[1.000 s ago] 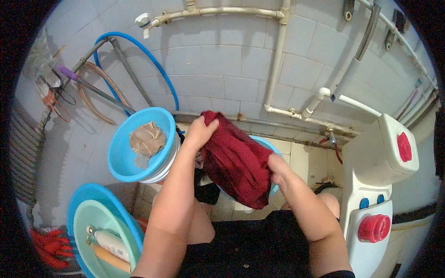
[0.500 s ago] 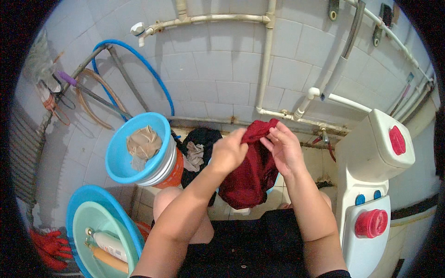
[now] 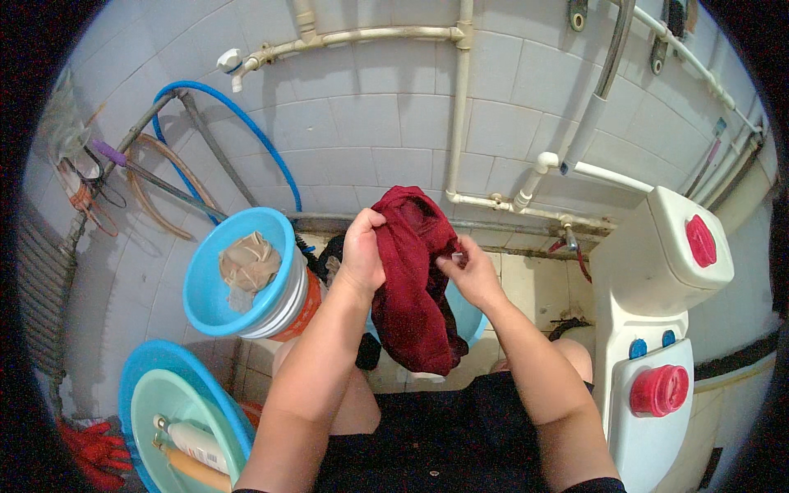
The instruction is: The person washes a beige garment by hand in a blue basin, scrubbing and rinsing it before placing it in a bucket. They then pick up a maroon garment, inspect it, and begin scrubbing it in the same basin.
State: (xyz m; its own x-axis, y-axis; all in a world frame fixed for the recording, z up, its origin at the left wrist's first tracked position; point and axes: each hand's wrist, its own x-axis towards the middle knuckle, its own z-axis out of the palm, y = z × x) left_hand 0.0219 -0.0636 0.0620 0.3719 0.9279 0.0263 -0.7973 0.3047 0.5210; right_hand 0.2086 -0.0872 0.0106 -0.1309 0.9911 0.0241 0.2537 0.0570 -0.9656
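A dark red garment (image 3: pixel 411 287) hangs between my hands, its upper part spread and its lower part bunched. On its left edge my left hand (image 3: pixel 363 251) is closed, thumb on top. At the right edge, my right hand (image 3: pixel 470 271) pinches the cloth near a small whitish patch that looks like a label. Below and behind the garment, a light blue basin (image 3: pixel 467 316) sits on the floor, mostly hidden by the cloth. Dark clothes (image 3: pixel 330 251) lie on the floor behind my left forearm, largely covered.
At left, a blue basin (image 3: pixel 197 308) holding beige cloth (image 3: pixel 249 263) rests on a bucket. Nearer are a larger blue basin (image 3: pixel 136 370) and a green basin (image 3: pixel 148 394) with a white bottle (image 3: pixel 193 440). A toilet (image 3: pixel 657 246) stands right; pipes (image 3: pixel 456 123) run along the tiled wall.
The garment has been lifted and opened out, its top moving left. My left hand has moved left and up, my right hand slightly left and down. More of the basin shows.
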